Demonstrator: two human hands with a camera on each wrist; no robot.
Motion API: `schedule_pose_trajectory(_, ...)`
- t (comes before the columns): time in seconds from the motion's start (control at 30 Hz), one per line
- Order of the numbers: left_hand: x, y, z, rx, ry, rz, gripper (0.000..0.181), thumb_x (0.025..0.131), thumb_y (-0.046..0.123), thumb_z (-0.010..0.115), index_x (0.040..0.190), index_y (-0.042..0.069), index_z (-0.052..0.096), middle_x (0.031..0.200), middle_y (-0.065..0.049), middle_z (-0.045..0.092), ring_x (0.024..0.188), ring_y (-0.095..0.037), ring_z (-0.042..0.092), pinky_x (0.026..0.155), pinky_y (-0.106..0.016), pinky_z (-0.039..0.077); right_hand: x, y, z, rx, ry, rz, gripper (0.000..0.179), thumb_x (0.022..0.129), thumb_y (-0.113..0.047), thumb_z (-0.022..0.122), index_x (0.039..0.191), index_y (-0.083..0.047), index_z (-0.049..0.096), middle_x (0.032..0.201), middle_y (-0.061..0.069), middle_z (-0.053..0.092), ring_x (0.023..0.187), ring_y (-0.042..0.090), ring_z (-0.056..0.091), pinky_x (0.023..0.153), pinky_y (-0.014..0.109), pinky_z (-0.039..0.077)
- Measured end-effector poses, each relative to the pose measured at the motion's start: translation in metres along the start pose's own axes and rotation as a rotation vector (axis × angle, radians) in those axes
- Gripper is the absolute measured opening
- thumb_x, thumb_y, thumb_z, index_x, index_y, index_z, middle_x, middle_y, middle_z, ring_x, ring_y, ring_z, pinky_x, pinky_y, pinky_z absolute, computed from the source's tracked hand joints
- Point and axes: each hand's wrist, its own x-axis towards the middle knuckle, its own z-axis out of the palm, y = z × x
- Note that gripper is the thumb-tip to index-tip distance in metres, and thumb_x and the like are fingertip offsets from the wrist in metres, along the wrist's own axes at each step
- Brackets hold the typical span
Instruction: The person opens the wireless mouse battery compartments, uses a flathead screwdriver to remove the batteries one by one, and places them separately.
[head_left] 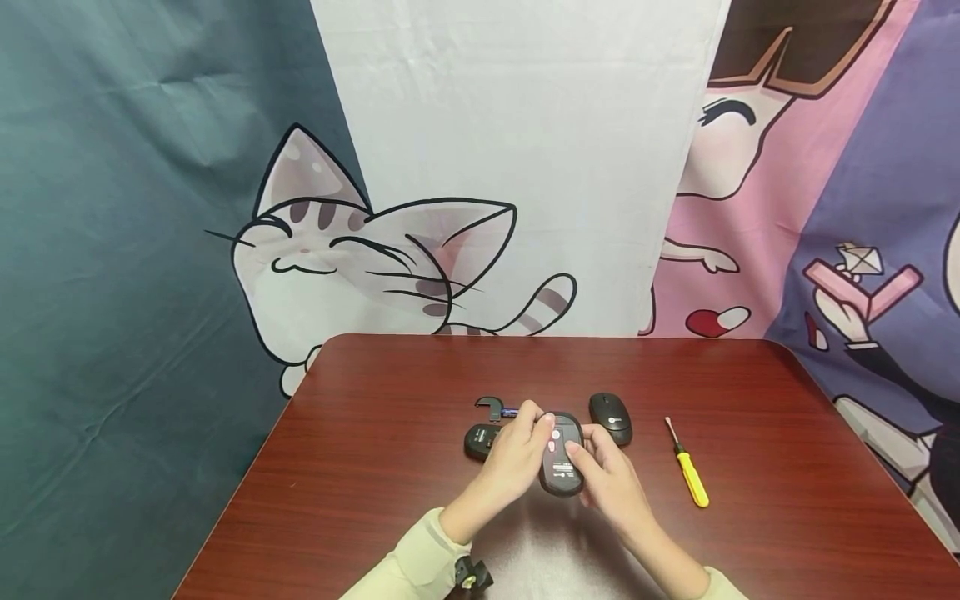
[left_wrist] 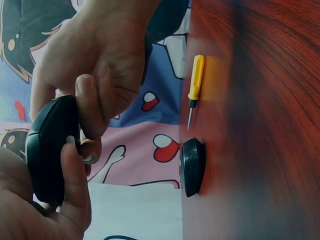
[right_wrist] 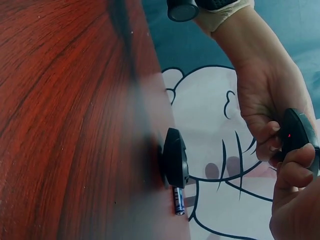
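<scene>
Both hands hold a black computer mouse (head_left: 562, 479) over the table, its underside with a label turned up in the head view. My left hand (head_left: 513, 458) grips its left edge, thumb near the top end. My right hand (head_left: 611, 483) pinches the right side, with the thumb on the underside. A small red light shows on the held mouse (right_wrist: 295, 131) in the right wrist view. Partly behind the left hand, a second mouse (head_left: 477, 442) lies underside up. Beside that one are a loose black cover (head_left: 491, 405) and a blue battery (head_left: 510, 412), partly hidden.
A third black mouse (head_left: 611, 417) sits upright beyond the right hand. Farther right lies a screwdriver (head_left: 692, 479) with a yellow handle, its tip pointing away. The reddish-brown table (head_left: 360, 483) ends at a printed cloth backdrop (head_left: 525, 125).
</scene>
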Motion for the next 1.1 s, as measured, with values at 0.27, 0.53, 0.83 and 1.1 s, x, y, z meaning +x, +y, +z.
schedule_pose_trajectory(0.27,0.001,0.001,0.003,-0.003,0.019,0.036,0.029,0.109,0.038,0.041,0.093,0.015,0.049,0.073,0.002,0.053,0.070,-0.013,0.051,0.059,-0.026,0.043,-0.003,-0.002,0.002,-0.023,0.011,-0.030,0.016,0.102,-0.024,0.062,0.112,-0.012,0.061,0.068,0.002,0.057,0.039,0.014,0.044,0.033,0.026,0.041)
schedule_pose_trajectory(0.53,0.002,0.000,0.001,-0.092,-0.032,0.019,0.032,0.109,0.041,0.039,0.098,0.014,0.053,0.080,0.001,0.058,0.077,-0.012,0.055,0.066,-0.026,0.047,-0.001,-0.003,-0.002,0.020,-0.010,0.000,0.021,0.102,-0.025,0.062,0.116,-0.010,0.060,0.071,0.004,0.060,0.040,0.016,0.046,0.034,0.028,0.043)
schedule_pose_trajectory(0.83,-0.001,0.002,-0.001,-0.340,-0.161,-0.079,0.028,0.099,0.030,0.059,0.120,0.011,0.060,0.092,-0.002,0.064,0.072,-0.012,0.061,0.062,-0.026,0.055,0.002,0.000,-0.010,0.071,-0.011,0.045,0.024,0.103,-0.022,0.059,0.121,-0.007,0.057,0.080,0.007,0.064,0.041,0.016,0.046,0.035,0.033,0.045)
schedule_pose_trajectory(1.1,-0.004,-0.002,-0.003,-0.484,-0.228,-0.049,0.044,0.088,0.011,0.070,0.129,0.002,0.056,0.104,-0.006,0.067,0.093,-0.012,0.067,0.078,-0.020,0.057,0.003,-0.001,-0.014,0.031,-0.031,0.074,0.028,0.103,-0.029,0.060,0.124,-0.011,0.057,0.076,0.007,0.063,0.042,0.017,0.049,0.033,0.026,0.040)
